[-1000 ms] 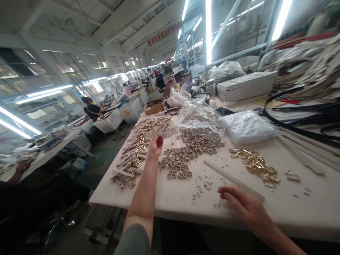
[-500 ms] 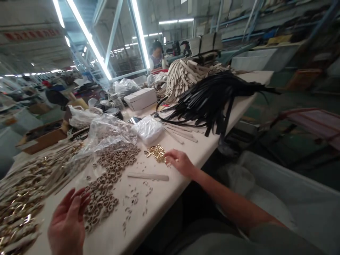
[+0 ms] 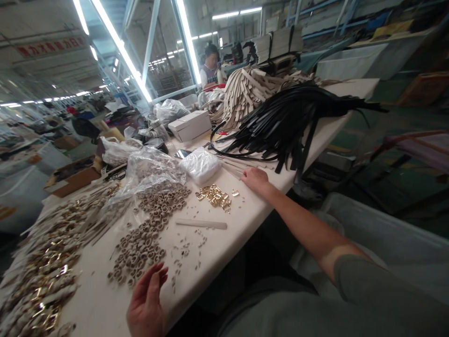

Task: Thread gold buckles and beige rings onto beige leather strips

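My right hand reaches to the table's right side, its fingers bent down and closed on the near end of a thin beige strip. The fingertips are partly hidden. Close by, to its left, lies a small pile of gold-coloured metal buckles, with one buckle apart. My left hand hovers by the table's front edge, palm inward, fingers loosely curled and apart, with nothing visible in it. Just beyond it spreads a heap of small beige loops. A single flat beige strip lies between the loops and the front edge.
Black straps and a bundle of beige straps are heaped at the back. A white packet, clear plastic bag and white box stand mid-table. Buckled straps cover the left. A person sits beyond.
My right hand has moved from the gold buckles, away and rightward, to the thin beige strips; one buckle now lies apart from the pile. My left hand has shifted right and nearer, away from the loops.
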`<state>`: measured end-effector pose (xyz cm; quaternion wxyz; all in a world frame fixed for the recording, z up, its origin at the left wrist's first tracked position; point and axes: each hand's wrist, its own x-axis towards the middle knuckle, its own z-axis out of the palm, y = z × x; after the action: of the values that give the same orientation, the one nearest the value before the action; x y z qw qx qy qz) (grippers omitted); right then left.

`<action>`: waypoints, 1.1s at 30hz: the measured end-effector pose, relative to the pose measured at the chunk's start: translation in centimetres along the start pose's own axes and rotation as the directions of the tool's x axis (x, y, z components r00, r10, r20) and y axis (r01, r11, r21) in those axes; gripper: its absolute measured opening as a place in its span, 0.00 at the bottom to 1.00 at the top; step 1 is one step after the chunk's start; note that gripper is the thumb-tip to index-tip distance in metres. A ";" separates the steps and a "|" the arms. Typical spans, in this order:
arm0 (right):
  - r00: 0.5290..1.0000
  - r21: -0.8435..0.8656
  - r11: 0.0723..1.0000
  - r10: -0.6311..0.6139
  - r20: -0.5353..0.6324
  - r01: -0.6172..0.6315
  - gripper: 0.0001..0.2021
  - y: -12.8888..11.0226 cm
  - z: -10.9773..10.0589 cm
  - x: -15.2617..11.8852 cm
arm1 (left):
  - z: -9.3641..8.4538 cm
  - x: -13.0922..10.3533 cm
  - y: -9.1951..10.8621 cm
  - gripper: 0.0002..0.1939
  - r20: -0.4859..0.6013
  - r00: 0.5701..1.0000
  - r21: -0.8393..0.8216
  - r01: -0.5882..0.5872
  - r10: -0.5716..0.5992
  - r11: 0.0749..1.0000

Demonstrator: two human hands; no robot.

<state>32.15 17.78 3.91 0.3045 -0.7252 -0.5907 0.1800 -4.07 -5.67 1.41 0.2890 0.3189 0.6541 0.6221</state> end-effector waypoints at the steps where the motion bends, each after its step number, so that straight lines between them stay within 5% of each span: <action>1: 1.000 0.063 0.998 0.020 -0.020 -0.019 0.07 0.2 -0.2 0.3 | 0.1 -0.1 -0.1 0.18 0.014 1.000 -0.010 0.004 -0.004 1.000; 5: 0.991 0.378 0.925 0.094 -0.097 -0.051 0.15 0.5 -0.9 -0.1 | 0.6 -0.5 -0.9 0.20 0.096 0.994 -0.036 0.054 -0.050 0.998; 8: 0.991 0.575 0.818 0.102 -0.091 -0.031 0.21 -0.2 -0.8 -3.2 | 1.7 -0.9 -1.2 0.21 0.176 0.983 -0.020 0.053 -0.049 0.998; 10: 0.999 0.687 0.726 0.040 -0.025 -0.012 0.23 -1.1 -0.4 -6.8 | 2.9 -1.3 -0.8 0.22 0.263 0.963 -0.029 0.073 -0.063 0.997; 12: 0.978 0.832 0.554 -0.161 0.133 -0.022 0.22 -2.0 0.0 -10.8 | 4.3 -1.8 0.0 0.28 0.386 0.918 -0.069 0.125 -0.089 0.990; 14: 0.891 0.818 0.571 -0.334 0.306 -0.066 0.20 -2.5 0.3 -14.5 | 5.5 -2.0 1.0 0.34 0.476 0.875 -0.149 0.179 -0.088 0.973; 17: 0.759 0.755 0.651 -0.450 0.470 -0.081 0.18 -2.6 0.6 -17.8 | 6.1 -1.7 2.2 0.36 0.453 0.890 -0.270 0.202 -0.061 0.941; 23: 0.690 0.702 0.707 -0.464 0.555 -0.090 0.18 -1.7 1.3 -18.7 | 4.7 -0.6 2.9 0.29 0.301 0.949 -0.315 0.192 -0.094 0.930; 28: 0.697 0.685 0.711 -0.410 0.588 -0.160 0.19 -1.7 1.2 -18.9 | 3.7 -0.3 3.0 0.25 0.264 0.958 -0.291 0.187 -0.109 0.938; 33: 0.825 0.745 0.612 -0.256 0.504 -0.266 0.16 -1.8 2.4 -19.1 | 3.5 -0.8 2.5 0.24 0.297 0.945 -0.244 0.212 -0.135 0.946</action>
<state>24.80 0.09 1.37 0.4022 -0.4291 -0.5093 0.6282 -0.66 -4.02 3.67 0.4727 0.3003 0.5411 0.6274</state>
